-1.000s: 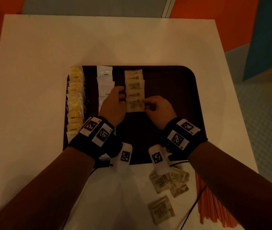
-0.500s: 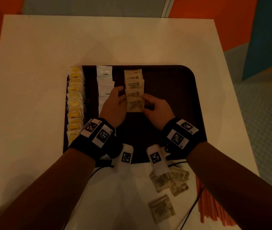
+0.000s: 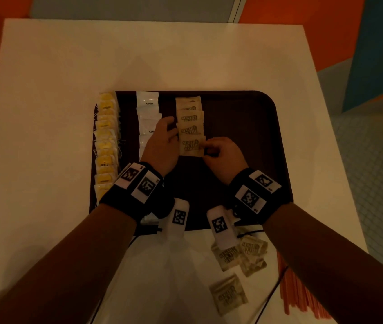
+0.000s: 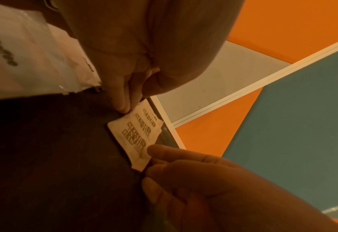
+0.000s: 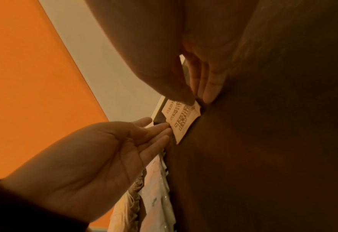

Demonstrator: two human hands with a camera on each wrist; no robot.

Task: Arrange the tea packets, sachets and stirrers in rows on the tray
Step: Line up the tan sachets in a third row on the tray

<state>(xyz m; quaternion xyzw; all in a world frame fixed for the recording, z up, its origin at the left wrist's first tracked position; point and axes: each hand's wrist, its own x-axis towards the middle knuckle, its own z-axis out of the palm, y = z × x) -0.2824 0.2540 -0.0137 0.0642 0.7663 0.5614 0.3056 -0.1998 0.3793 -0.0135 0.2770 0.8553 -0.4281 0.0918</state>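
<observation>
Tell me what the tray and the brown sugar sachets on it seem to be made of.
Tray: probably moulded plastic, dark brown with a matte, finely textured top, rounded corners and a raised rim. Brown sugar sachets: likely unbleached kraft paper, matte tan with dark print; their edges are crimped, and they lie flat and slightly creased. An inner lining cannot be seen.

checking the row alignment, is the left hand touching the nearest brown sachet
Touching. In the right wrist view, the left hand's straight fingertips press against the edge of the sachet.
</observation>
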